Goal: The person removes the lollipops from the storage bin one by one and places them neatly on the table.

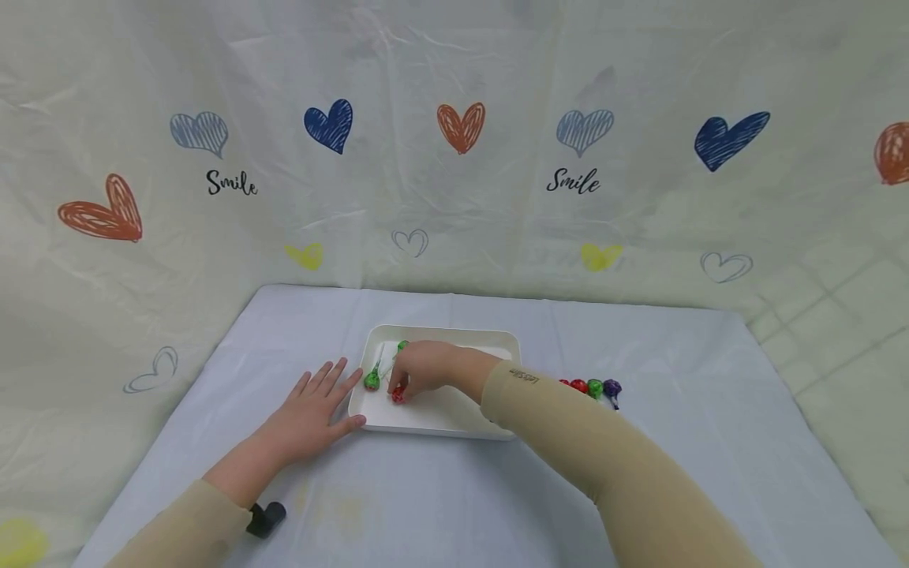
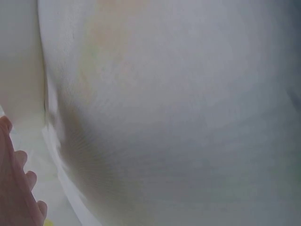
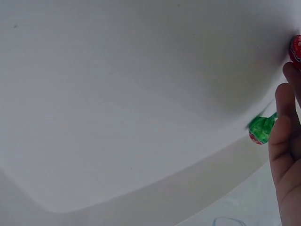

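A shallow white tray [image 1: 454, 422] sits on the table. My right hand [image 1: 426, 366] reaches into its left half, fingers pointing down, and pinches a red-wrapped lollipop [image 1: 398, 395] close over the tray floor. In the right wrist view the red lollipop [image 3: 296, 49] shows at the fingertips. A green-wrapped lollipop [image 1: 372, 380] lies by the tray's left wall, its white stick pointing away. Another green lollipop [image 1: 403, 345] peeks out behind the right hand, its rest hidden. My left hand [image 1: 312, 418] is spread flat at the tray's left edge, thumb by the front corner.
Right of the tray, partly behind the right sleeve [image 1: 568, 442], several lollipops lie in a row on the white cloth [image 1: 696, 410], among them a red one [image 1: 578, 386], a green one [image 1: 595, 388] and a purple one [image 1: 612, 388]. A black device [image 1: 267, 519] sits at the left wrist.
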`<state>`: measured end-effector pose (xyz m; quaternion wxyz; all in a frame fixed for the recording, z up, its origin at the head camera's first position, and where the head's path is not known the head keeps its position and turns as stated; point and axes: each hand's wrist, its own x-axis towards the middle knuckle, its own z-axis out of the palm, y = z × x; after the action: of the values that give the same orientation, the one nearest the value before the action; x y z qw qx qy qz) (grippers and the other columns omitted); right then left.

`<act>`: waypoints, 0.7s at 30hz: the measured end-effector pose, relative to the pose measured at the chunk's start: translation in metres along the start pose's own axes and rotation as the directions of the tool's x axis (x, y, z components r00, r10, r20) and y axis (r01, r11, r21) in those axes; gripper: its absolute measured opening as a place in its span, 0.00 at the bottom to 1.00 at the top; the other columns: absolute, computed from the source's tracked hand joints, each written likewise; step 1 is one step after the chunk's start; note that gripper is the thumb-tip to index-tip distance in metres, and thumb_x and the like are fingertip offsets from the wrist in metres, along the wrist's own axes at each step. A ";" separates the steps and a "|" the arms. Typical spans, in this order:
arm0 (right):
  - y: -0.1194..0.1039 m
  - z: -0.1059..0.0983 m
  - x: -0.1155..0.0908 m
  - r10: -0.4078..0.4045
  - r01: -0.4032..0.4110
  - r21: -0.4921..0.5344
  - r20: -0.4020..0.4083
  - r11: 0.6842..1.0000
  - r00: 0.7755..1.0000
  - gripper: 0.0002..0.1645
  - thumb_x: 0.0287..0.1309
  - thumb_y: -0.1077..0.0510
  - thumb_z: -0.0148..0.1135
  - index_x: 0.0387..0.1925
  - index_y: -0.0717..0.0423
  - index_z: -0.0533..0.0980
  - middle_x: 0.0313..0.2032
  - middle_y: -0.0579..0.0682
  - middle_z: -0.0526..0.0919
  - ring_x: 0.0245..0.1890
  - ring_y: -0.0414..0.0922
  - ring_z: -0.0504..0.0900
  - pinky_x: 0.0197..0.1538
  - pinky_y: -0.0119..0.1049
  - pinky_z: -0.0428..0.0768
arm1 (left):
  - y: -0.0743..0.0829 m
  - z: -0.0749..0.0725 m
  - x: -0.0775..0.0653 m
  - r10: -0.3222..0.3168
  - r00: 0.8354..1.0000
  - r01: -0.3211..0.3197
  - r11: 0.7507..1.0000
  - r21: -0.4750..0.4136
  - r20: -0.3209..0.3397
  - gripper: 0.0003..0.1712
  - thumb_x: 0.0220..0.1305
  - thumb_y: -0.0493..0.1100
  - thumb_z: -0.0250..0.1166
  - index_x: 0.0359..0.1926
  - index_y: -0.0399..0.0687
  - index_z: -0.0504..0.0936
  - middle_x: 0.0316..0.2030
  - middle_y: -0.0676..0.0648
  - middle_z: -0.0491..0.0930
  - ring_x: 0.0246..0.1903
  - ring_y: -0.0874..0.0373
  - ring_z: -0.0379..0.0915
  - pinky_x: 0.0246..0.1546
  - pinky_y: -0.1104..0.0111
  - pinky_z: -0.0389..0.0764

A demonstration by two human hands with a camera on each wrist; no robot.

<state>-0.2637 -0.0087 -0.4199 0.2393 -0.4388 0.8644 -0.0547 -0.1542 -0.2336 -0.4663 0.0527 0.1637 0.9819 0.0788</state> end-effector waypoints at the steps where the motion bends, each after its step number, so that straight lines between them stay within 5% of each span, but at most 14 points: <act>1: 0.002 0.000 -0.002 -0.002 0.002 0.004 0.001 1.000 1.000 0.12 0.60 0.53 0.71 0.46 0.38 0.87 0.34 0.33 0.83 0.37 0.35 0.77 0.48 0.27 0.77 | 0.000 0.000 0.000 -0.003 1.000 0.003 1.000 -0.001 0.003 0.51 0.65 0.74 0.53 0.78 0.53 0.52 0.78 0.40 0.44 0.76 0.39 0.38 0.72 0.40 0.41; 21: 0.049 -0.003 -0.053 0.103 -0.103 0.044 0.007 0.994 0.995 0.07 0.59 0.53 0.72 0.40 0.38 0.87 0.32 0.31 0.83 0.36 0.32 0.79 0.44 0.29 0.77 | 0.000 0.004 0.001 -0.013 1.000 0.013 1.000 -0.010 -0.007 0.52 0.65 0.74 0.53 0.78 0.52 0.52 0.78 0.39 0.44 0.76 0.38 0.37 0.72 0.40 0.40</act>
<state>-0.2744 0.0618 -0.4124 0.2537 -0.3883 0.8839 -0.0603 -0.1546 -0.2326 -0.4705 0.0505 0.1569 0.9827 0.0841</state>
